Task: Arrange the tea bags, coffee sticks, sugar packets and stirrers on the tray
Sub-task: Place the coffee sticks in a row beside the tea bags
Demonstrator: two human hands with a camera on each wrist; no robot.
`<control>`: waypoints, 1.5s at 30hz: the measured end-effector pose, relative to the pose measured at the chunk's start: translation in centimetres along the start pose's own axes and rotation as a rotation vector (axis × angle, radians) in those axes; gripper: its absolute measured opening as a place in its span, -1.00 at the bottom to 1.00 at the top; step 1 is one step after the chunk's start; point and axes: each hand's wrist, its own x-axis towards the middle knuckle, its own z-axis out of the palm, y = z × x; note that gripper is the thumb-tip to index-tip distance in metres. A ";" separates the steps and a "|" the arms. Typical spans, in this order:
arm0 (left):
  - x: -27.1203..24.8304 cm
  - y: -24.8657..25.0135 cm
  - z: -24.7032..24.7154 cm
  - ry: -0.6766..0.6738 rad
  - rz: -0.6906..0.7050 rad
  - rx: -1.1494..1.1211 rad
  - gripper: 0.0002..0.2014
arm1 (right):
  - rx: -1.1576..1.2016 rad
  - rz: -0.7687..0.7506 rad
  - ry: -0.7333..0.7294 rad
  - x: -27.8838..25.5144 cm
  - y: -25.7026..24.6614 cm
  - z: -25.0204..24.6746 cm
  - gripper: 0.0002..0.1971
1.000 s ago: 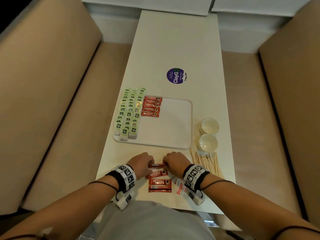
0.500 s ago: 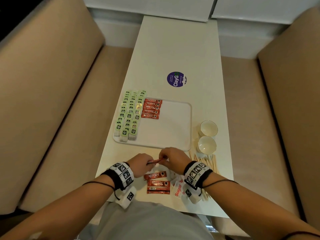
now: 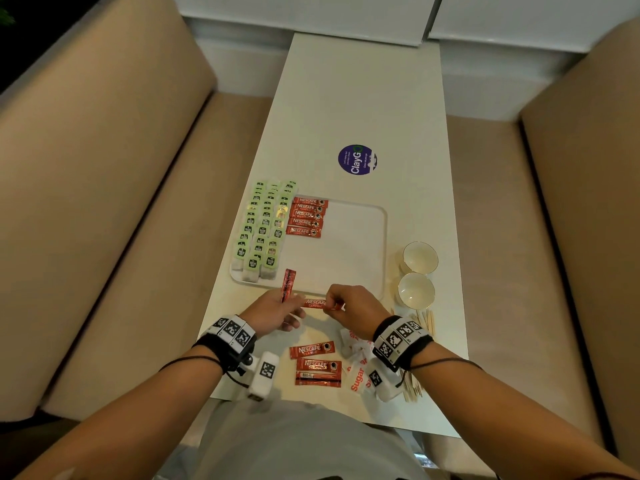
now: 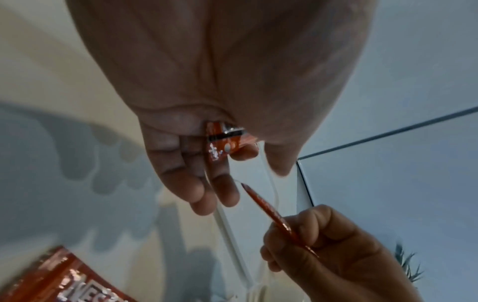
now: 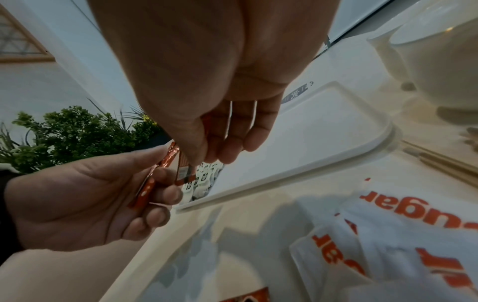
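My left hand point(image 3: 282, 306) pinches a red coffee stick point(image 3: 288, 285) that points up over the near edge of the white tray point(image 3: 349, 258). Just right of it, my right hand point(image 3: 334, 303) pinches a second coffee stick point(image 3: 316, 303) held level. The left wrist view shows the left hand's stick point(image 4: 223, 143) between thumb and fingers. In the right wrist view the right hand's stick point(image 5: 185, 170) hangs from thumb and forefinger. Rows of green tea bags point(image 3: 263, 230) fill the tray's left side, with several coffee sticks point(image 3: 307, 217) beside them. Loose coffee sticks point(image 3: 317, 365) lie near me.
Sugar packets point(image 3: 356, 370) lie under my right wrist, and wooden stirrers point(image 3: 426, 320) lie right of them. Two white cups point(image 3: 417, 271) stand right of the tray. A purple sticker point(image 3: 357, 160) is on the table beyond. Beige benches flank the narrow table.
Both hands rose from the pile of sticks near me and moved toward the tray's near edge, each holding a coffee stick. The left hand's stick turned upright.
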 end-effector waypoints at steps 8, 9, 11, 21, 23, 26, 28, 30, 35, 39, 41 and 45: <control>0.5 0.5 0.3 0.149 0.052 -0.248 -0.81 | -0.064 -0.101 -0.034 0.2 -0.7 -0.2 -0.82; 0.5 0.6 0.2 0.157 0.051 -0.277 -0.78 | -0.100 -0.123 -0.055 0.1 -0.8 -0.3 -0.88; 0.4 0.5 0.1 0.157 0.059 -0.284 -0.75 | -0.134 -0.142 -0.076 0.1 -1.0 -0.4 -0.91; 0.3 1.5 -0.5 0.187 0.169 -0.171 -0.75 | 0.017 -0.101 -0.022 0.8 -1.2 -1.0 -0.81; 0.4 1.8 -0.4 0.176 0.196 -0.143 -0.76 | 0.037 -0.077 -0.008 1.2 -1.4 -1.1 -0.78; 0.5 2.2 -0.3 0.167 0.228 -0.073 -0.80 | 0.055 -0.077 -0.022 1.8 -1.8 -1.3 -0.69; 0.5 2.2 -0.4 0.179 0.223 -0.029 -0.80 | 0.074 -0.078 -0.052 2.2 -1.9 -1.2 -0.73; 0.5 2.2 -0.5 0.175 0.214 -0.002 -0.79 | 0.068 -0.070 -0.071 2.4 -2.0 -1.0 -0.71; 0.4 2.0 -0.7 0.170 0.209 0.071 -0.85 | 0.090 -0.033 -0.066 2.7 -2.0 -0.5 -0.65; 0.5 1.9 -0.7 0.198 0.221 0.098 -0.84 | 0.174 0.023 -0.043 3.0 -1.7 -0.6 -0.66; 0.7 1.9 -0.9 0.221 0.216 0.065 -0.82 | 0.183 0.053 -0.026 3.3 -1.2 -0.9 -0.70; 1.3 1.6 -1.6 0.265 0.209 -0.034 -0.78 | 0.228 0.115 -0.058 3.5 -0.1 -1.1 -0.73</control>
